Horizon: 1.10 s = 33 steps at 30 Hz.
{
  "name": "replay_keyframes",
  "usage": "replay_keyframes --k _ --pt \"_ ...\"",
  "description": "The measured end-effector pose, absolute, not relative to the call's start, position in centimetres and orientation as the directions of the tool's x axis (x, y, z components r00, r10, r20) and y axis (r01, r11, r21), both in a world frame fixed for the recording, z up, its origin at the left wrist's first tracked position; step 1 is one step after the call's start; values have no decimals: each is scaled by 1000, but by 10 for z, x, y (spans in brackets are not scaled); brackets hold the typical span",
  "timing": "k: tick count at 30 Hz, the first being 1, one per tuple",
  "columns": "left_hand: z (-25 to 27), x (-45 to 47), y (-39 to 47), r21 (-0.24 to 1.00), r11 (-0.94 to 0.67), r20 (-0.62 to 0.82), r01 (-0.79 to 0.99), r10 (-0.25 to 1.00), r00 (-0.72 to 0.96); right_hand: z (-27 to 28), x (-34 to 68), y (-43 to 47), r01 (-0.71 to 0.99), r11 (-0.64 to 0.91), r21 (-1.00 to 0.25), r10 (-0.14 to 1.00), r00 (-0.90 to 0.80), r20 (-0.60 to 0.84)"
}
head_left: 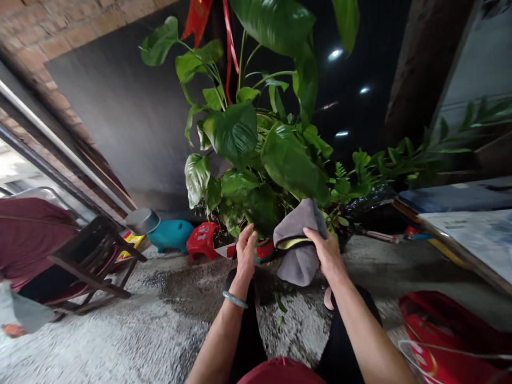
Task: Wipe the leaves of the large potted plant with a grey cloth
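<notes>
My right hand (328, 255) grips a grey cloth (302, 226) with a yellow and black edge, its lower part hanging down. Beside it on the left, my left hand (246, 249) is raised with its fingers loosely stretched upward, and I see nothing in it. A pale bangle (235, 300) circles that wrist. Right behind both hands stands a large leafy plant (294, 160) with broad green leaves, some of them just above the cloth. Its base and pot are mostly hidden by leaves and my hands.
A red plastic stool (203, 240) and a teal stool (170, 234) with a metal pot (142, 220) stand left of the plant. Farther left is a wooden chair (94, 261). On the right are a paper-covered table (472, 234) and a red bag (448, 336). The concrete floor (132, 341) has wet patches.
</notes>
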<state>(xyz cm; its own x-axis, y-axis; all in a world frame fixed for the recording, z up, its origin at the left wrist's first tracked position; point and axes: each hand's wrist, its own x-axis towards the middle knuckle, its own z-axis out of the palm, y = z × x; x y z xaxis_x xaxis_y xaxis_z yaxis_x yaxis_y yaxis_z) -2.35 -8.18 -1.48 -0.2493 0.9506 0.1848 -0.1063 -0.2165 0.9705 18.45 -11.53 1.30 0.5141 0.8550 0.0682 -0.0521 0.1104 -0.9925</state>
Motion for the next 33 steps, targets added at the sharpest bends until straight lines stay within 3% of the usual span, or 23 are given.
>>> replay_keyframes --k 3,5,7,10,13,17,21,25,28,30,33 --pt "0 -12 -95 914 -404 405 39 904 -138 18 181 -130 -243 88 -966 876 481 -41" --pt "12 -3 -103 913 -407 406 -5 909 91 26 175 -134 -234 98 -967 905 426 -12" --pt "20 1 -105 945 -312 325 -93 918 226 31 174 -137 -196 119 -973 944 325 50" --pt "21 -3 -100 971 -154 187 -183 966 178 30 186 -142 -190 113 -975 993 41 107" --pt "15 -8 -93 959 -243 257 -144 963 86 26 203 -149 -194 -8 -981 995 -102 13" --pt "5 5 -97 776 -628 627 61 778 28 23 194 -163 -261 -105 -960 994 -1 -108" --pt "-12 26 -120 607 -752 760 258 644 89 19 162 -171 -470 -68 -880 976 152 -157" --pt "-24 31 -141 628 -757 705 180 651 279 16 159 -166 -589 -19 -808 866 394 -308" --pt "-23 17 -142 765 -644 595 8 711 375 23 182 -163 -587 9 -810 814 475 -335" --pt "-20 2 -132 871 -483 489 -89 837 245 37 200 -157 -535 138 -833 801 555 -224" --pt "-15 -15 -99 939 -288 244 -188 943 -224 60 209 -136 -396 421 -816 757 649 76"
